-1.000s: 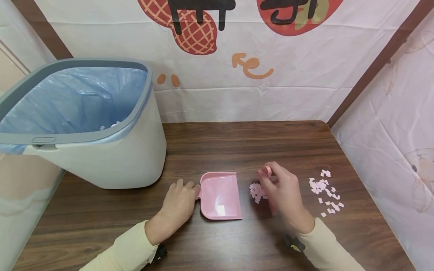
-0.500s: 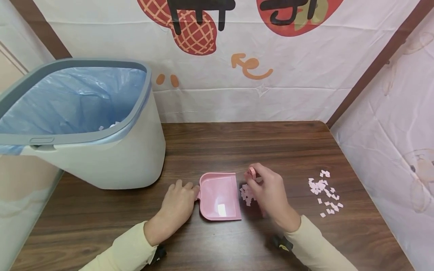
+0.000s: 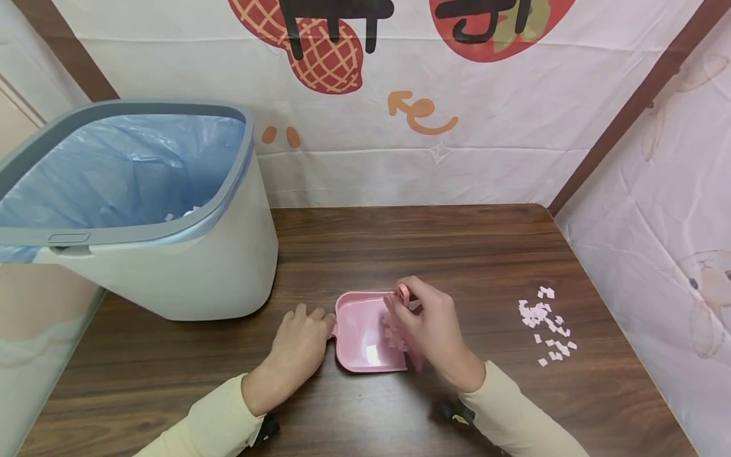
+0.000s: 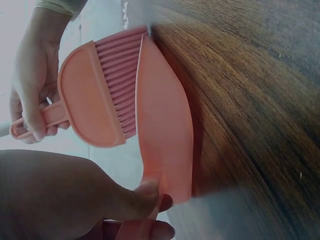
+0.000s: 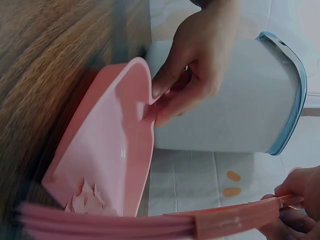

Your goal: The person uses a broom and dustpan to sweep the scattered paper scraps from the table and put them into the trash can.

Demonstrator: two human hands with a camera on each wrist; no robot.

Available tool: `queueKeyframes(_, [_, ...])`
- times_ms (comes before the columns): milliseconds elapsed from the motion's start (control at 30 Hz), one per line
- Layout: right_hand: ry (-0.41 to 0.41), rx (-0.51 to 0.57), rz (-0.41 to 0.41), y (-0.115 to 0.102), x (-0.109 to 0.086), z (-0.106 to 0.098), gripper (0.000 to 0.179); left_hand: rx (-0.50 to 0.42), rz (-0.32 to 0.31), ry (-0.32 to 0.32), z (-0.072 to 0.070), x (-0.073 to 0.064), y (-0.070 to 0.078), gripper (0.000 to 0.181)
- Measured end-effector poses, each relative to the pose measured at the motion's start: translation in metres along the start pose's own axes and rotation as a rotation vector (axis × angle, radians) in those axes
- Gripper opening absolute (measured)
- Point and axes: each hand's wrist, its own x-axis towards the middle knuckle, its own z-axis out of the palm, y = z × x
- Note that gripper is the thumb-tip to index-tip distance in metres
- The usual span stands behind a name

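A pink dustpan lies flat on the wooden table, its mouth facing right. My left hand pinches its short handle between thumb and fingers, as the left wrist view shows. In my right hand is a small pink hand brush, gripped by its handle. Its bristles stand at the dustpan's mouth. Small pale pink paper pieces lie just inside the mouth, in front of the bristles. Farther right on the table is a scattered heap of similar paper squares.
A large pale bin with a grey rim and blue liner bag stands at the back left of the table. A few paper bits show inside it. A printed white cloth hangs behind the table.
My right hand has moved left with the brush, pushing the nearer paper pieces from the tabletop into the dustpan's mouth. The left hand and dustpan stay in place.
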Motion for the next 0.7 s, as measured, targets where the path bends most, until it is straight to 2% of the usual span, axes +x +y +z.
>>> queueKeyframes(433, [0.032,0.017,-0.054,-0.0051,-0.0005,0.0022,0.025,0.006,0.002,0.005,0.0017,-0.0002,0.0001,0.01])
queueKeyframes(700, [0.104,0.129,-0.07,-0.0022,0.0005,-0.0015,0.019,0.013,-0.002,-0.003,0.0034,0.0004,-0.0001,0.009])
